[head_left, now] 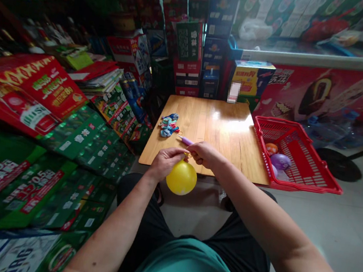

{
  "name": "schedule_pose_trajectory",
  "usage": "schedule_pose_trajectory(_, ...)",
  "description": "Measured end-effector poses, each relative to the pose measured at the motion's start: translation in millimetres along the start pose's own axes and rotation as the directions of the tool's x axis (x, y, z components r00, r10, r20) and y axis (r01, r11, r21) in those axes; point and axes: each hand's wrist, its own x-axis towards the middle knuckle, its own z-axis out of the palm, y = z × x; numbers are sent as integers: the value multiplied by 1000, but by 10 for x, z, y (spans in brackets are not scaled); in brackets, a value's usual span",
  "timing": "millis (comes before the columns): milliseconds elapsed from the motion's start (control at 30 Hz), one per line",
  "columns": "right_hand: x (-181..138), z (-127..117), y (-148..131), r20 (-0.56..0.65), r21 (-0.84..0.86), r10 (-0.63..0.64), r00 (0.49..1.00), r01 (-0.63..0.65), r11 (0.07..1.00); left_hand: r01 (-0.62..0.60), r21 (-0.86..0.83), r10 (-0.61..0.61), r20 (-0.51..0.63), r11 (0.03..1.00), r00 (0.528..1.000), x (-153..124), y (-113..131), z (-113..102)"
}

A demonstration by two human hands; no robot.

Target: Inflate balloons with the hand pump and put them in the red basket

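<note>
A small inflated yellow balloon (182, 179) hangs below the near edge of the wooden table (213, 127), with its neck up between my hands. My left hand (166, 160) is closed in a pinch on the neck from the left. From the right, my right hand (204, 154) has its fingers curled in on the same neck. Just beyond the fingers lies a purple balloon pump (186, 141) with a pale nozzle pointing left, partly covered by my right hand. A little pile of uninflated balloons (169, 126), mostly blue with some red, rests at the table's left side.
To the right of the table stands a red plastic basket (308, 157) holding an orange balloon (271, 148) and a purple balloon (280, 161). Stacked green beer cartons (75, 138) crowd the left side. Several boxes (251, 80) line the table's far edge.
</note>
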Motion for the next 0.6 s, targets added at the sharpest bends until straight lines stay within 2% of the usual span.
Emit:
schedule_pose_trajectory(100, 8, 46, 1, 33, 42, -14, 999, 12, 999, 2, 112, -3, 14, 994, 1000, 16, -3, -19)
schedule_pose_trajectory(200, -8, 88, 14, 70, 66, -51, 996, 46, 997, 10, 141, -9, -8, 990, 1000, 46, -9, -38)
schedule_pose_trajectory(400, 16, 123, 87, 66, 53, -115, 991, 112, 992, 49, 123, -49, -6, 991, 999, 73, -55, -46)
schedule_pose_trajectory(600, -8, 138, 101, 87, -40, -179, 980, 183, 982, 125, 90, -121, -47, 988, 992, 101, -127, -55)
